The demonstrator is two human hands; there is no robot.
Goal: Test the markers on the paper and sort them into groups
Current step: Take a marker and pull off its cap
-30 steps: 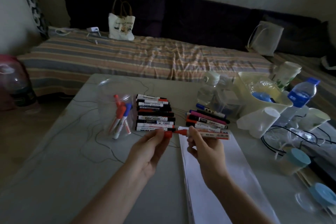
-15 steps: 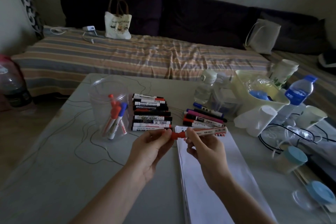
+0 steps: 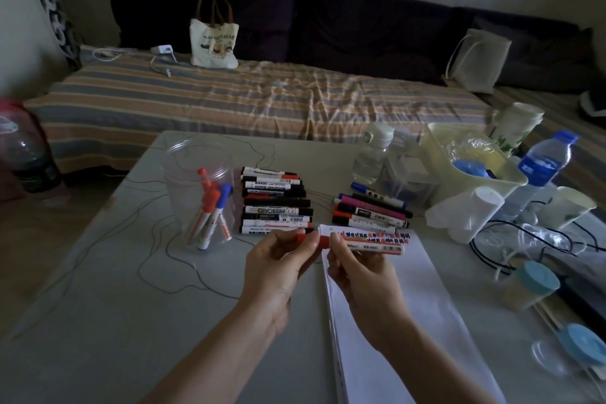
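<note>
A person's left hand (image 3: pixel 278 262) pinches a red cap (image 3: pixel 303 238) while the right hand (image 3: pixel 357 267) grips a red marker (image 3: pixel 370 244) held level above the top edge of the white paper (image 3: pixel 410 305) on the table (image 3: pixel 114 305). Beyond the hands lie two groups of markers: a stack of about nine (image 3: pixel 275 203) beside a clear plastic cup (image 3: pixel 200 200) holding three more, and a loose row of about six (image 3: pixel 372 211). Two water bottles (image 3: pixel 544 161) stand at the right.
</note>
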